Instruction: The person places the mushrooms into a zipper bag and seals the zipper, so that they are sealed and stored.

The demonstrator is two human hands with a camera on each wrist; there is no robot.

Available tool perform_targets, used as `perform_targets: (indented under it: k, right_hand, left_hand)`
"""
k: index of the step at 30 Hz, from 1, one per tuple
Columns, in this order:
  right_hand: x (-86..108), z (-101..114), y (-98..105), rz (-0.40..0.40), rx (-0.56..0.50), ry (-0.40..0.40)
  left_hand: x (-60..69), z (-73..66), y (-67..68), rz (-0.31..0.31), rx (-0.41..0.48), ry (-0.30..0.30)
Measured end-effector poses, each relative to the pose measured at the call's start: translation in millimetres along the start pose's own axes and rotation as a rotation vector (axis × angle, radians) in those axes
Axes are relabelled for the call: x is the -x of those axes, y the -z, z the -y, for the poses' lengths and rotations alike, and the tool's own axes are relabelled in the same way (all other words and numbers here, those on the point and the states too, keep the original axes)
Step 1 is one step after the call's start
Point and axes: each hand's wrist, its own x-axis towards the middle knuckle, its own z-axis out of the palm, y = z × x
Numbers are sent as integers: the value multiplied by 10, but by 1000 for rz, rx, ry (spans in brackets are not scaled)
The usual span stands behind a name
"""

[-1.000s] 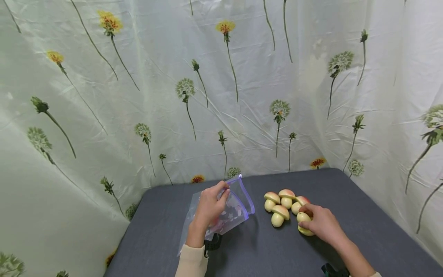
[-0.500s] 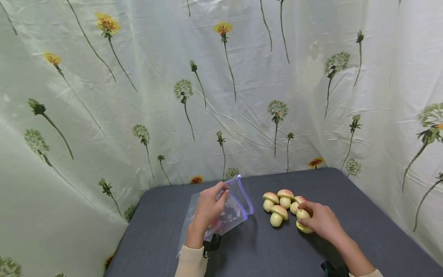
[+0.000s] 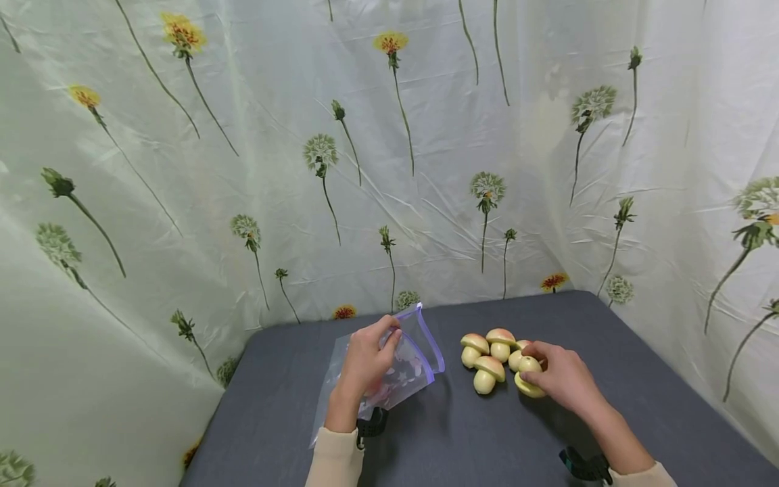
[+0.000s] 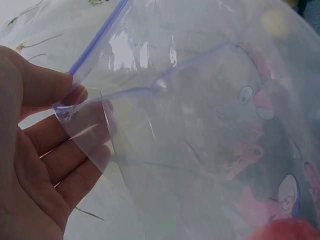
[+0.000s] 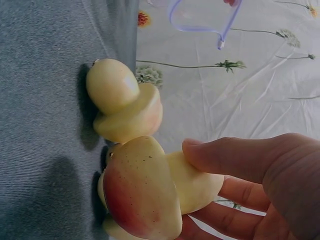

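Observation:
The left hand [image 3: 368, 358] pinches the purple-edged rim of a clear zip bag [image 3: 404, 379], whose mouth faces right. In the left wrist view, thumb and finger grip the bag's corner, and something red [image 4: 285, 231] shows at the bottom of the picture. The right hand [image 3: 566, 379] holds a yellow mushroom-shaped piece [image 3: 528, 384] by its stem, cap down. In the right wrist view that piece's cap [image 5: 142, 190] has a red patch, and the thumb lies on the stem. Several similar mushroom pieces [image 3: 485, 383] stand together just left of this hand.
A dark grey cloth covers the table [image 3: 280, 406]. A pale curtain [image 3: 438, 223] printed with dandelions hangs behind the table and along its sides. Dark bands sit on both wrists.
The right hand and its mushroom piece have shifted slightly left and up in the head view, toward the other pieces. The left hand still grips the bag in much the same place.

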Motion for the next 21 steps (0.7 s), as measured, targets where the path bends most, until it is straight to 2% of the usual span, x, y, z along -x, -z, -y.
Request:
perform_targets:
  k: [9,17,21]
  right_hand:
    - [-16,85,56,-21,-3,16]
    - [-23,156,65,-41,-36,17]
    - [-40,204,66,-42,-53,19]
  left_hand:
    - [-8,-10,3,2,-8,-6]
    - [6,-20,5,12,-10,23]
    - [4,-16,-1,8,-10,18]
